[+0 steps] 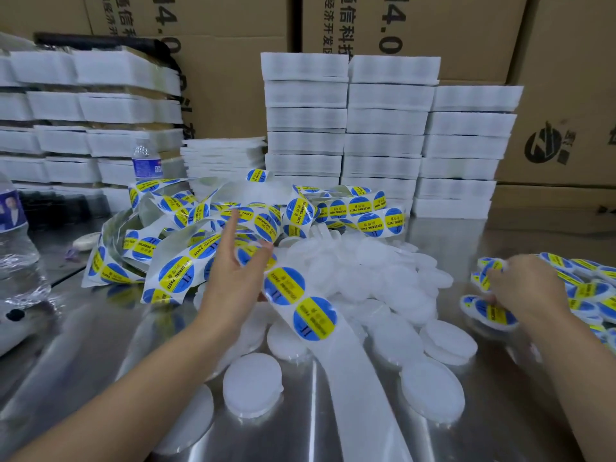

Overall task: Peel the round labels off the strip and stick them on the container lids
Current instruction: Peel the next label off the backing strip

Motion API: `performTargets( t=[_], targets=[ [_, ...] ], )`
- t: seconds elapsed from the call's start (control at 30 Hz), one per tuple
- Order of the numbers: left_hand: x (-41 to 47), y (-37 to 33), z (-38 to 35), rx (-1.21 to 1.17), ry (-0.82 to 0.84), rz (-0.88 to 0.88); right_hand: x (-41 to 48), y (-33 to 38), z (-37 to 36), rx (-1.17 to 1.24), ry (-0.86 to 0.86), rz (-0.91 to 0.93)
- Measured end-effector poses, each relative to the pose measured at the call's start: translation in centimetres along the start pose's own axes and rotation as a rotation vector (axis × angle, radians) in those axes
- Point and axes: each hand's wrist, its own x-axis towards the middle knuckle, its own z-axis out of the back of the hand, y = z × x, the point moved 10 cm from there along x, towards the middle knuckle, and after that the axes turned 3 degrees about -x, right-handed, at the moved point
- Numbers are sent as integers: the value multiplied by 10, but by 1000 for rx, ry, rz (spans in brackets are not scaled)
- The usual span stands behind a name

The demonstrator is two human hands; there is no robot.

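1. Strip (350, 371) of round blue-and-yellow labels (315, 317) lies against the straight, spread fingers of the left hand (233, 265), raised above the table (100, 345). Motion blur hides whether the thumb pinches it.
2. Below that hand the strip slopes to the near edge, carrying 2 labels and then bare white backing.
3. Right hand (525, 290), well apart at the right, is palm down with its fingers curled over a labelled lid (487, 271).
4. That lid sits at the edge of a pile of labelled lids (590, 295) along the table's right side.
5. Plain white lids (376, 281) lie heaped between the 2 hands and spill toward the near edge, some under the strip.
6. Behind the left hand, more of the strip forms a loose tangle (366, 208) across the middle of the table.
7. 2 clear bottles stand at the left: 1 near the edge of view (16, 248), 1 farther back (145, 163).
8. Stacks of white packs (383, 128) rise behind the tangle, with brown cartons (566, 95) behind them.
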Motion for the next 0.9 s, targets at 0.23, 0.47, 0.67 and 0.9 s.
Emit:
performTargets(
  t=[0.23, 0.47, 0.67, 0.9],
  targets=[
    [16, 30, 65, -384, -447, 194, -11, -1, 10, -69, 40, -26],
    [12, -24, 33, -220, -192, -148, -102, 118, 34, 678, 134, 463],
    [-7, -43, -13, -73, 179, -303, -207, 186, -32, 791, 748, 707],
    [43, -13, 41, 96, 26, 257, -164, 169, -7, 1203, 641, 497]
  ],
)
